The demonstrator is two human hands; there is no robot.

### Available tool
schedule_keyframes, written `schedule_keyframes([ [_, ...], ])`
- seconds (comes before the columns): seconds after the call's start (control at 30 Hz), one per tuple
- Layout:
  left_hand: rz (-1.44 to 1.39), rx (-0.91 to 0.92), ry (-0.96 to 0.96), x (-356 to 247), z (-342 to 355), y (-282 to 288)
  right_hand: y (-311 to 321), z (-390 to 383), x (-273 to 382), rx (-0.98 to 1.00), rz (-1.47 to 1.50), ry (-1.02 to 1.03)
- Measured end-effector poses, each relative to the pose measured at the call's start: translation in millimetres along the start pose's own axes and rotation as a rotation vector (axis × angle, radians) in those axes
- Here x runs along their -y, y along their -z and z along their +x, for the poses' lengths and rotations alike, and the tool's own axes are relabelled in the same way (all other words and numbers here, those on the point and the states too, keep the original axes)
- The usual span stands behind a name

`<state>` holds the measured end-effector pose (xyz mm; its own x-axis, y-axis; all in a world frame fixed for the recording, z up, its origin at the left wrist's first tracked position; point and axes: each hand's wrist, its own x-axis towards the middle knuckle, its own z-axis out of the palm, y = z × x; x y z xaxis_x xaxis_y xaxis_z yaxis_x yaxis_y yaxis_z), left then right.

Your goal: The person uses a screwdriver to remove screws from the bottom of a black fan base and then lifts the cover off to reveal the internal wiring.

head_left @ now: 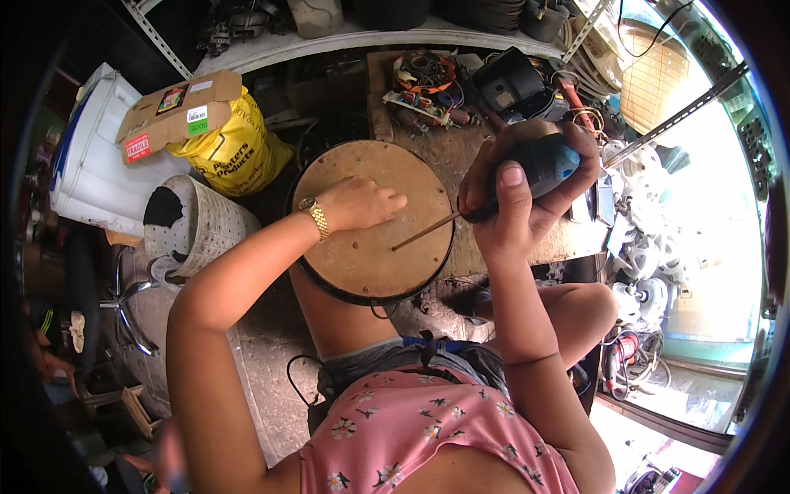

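Where the wooden surface [502,257] lies bare right of the round board [370,265], I have open room; nearer, the board overhangs a thigh [341,325]. The right hand [518,210], beyond the board, clamps a dark driver [543,167]. The curled left hand [362,204] rests on the board; I can't tell if it pinches anything. The slim bit [425,230] slants toward the board nearby.

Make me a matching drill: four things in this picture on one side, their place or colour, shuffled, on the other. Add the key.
Things:
1. Watch
2. Tool
3. Bag
4. Disc

Descriptions:
A. Held in the right hand
B. Yellow, partly hidden by cardboard
C. Under the left hand
D. Worn, gold-coloured

Pairs: 1-D, 2-A, 3-B, 4-C
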<state>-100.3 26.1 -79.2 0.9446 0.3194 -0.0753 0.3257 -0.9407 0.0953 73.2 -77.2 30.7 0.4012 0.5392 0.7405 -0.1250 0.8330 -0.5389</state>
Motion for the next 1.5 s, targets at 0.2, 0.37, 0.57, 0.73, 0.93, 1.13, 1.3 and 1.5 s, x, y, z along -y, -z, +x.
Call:
schedule_keyframes([
  [0.2,-0.029,-0.090,0.110,4.8,1.8,-12.7,8.6,16.3,18.5,0.112,-0.319,0.058],
  [0.37,-0.060,-0.173,0.059,7.4,1.6,-14.9,-23.8,9.0,32.5,-0.054,-0.069,-0.064],
  [0.57,-0.088,-0.213,0.087,5.8,-0.6,-14.5,-13.0,19.5,1.0,0.337,0.356,-0.125],
  [0.73,-0.122,-0.222,0.096,3.9,1.9,-16.4,-4.7,24.7,-3.8,0.402,0.498,-0.088],
  [0.93,-0.349,-0.345,0.177,12.5,1.6,-12.5,-8.5,24.4,-14.0,0.334,0.380,-0.154],
  [1.13,-1.881,-0.375,0.528,15.4,-17.1,-9.5,-2.8,12.7,16.5,0.092,-0.041,-0.076],
  [1.3,-1.814,-0.222,0.596,-2.5,-23.5,-3.0,3.8,13.7,6.0,0.283,0.570,-0.276],
  [1.5,-1.676,-0.066,0.349,-21.3,-20.1,11.5,-15.6,13.3,13.2,0.029,-0.088,-0.098],
])
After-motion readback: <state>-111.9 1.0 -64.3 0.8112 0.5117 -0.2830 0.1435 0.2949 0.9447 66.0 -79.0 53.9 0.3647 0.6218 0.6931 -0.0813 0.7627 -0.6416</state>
